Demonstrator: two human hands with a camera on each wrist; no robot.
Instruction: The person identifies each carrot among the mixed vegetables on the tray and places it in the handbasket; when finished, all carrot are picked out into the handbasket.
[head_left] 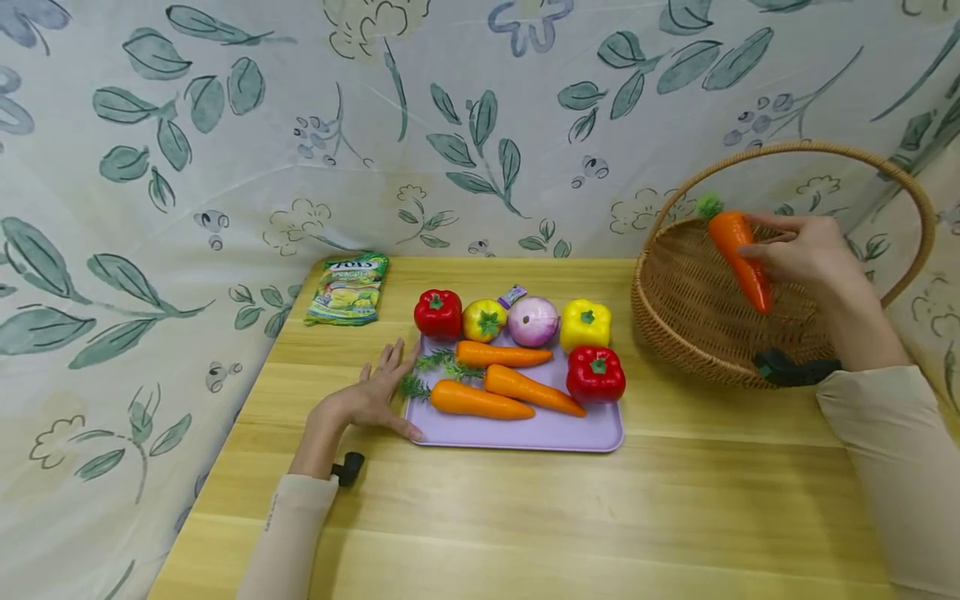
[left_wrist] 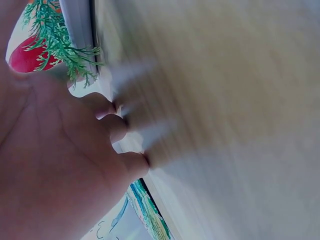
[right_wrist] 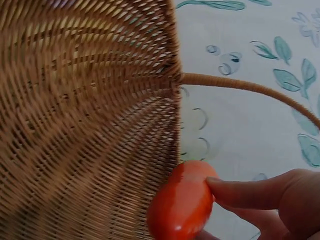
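My right hand pinches an orange carrot with a green top, its tip slanting down, over the wicker basket. In the right wrist view the thumb presses the carrot in front of the woven wall. My left hand rests with spread fingers on the table, at the left edge of the lilac tray. On that tray lie an upper carrot, a middle carrot and a lower carrot, green tops toward the left hand.
Around the tray's back and right sit a red pepper, a yellow-red round vegetable, a purple onion, a yellow pepper and another red pepper. A small purple packet and a green snack bag lie behind.
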